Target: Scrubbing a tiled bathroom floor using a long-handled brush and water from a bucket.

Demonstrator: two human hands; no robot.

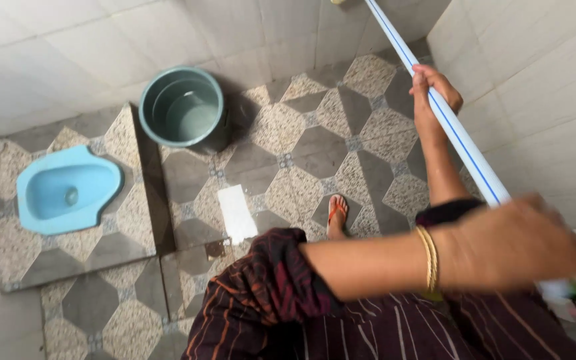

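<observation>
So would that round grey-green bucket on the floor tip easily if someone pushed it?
Probably not. The round grey-green plastic bucket looks wide for its height and sits flat on the patterned tile floor. It seems to hold some water, so it is likely heavy and would slide rather than tip.

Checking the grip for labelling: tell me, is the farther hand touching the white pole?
Touching. The head view shows the right hand with fingers wrapped around the white pole.
</observation>
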